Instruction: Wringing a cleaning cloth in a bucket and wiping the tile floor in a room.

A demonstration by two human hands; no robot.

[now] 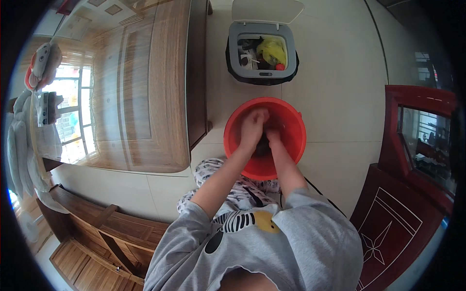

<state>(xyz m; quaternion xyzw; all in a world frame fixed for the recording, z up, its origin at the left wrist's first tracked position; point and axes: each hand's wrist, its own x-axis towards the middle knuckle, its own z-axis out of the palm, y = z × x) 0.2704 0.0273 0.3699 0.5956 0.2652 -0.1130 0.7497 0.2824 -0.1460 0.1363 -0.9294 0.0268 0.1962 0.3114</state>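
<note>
Both my forearms reach down into a round red bucket [297,145] on the floor in front of me. My left hand [254,125] is inside it with the fingers curled together; what they hold, if anything, is too small or blurred to name. Close beside it and lower down, my right hand [273,137] has its fingers hidden from sight. Between and under the two hands lies a dark mass [263,146], whose kind I cannot make out.
Beyond the bucket stands a grey trash bin [263,74], lid up, holding a yellow bag [271,50] and other waste. A glossy wooden table [167,97] is on the left, a wooden bench [131,228] at lower left. Dark red furniture [388,213] stands at right.
</note>
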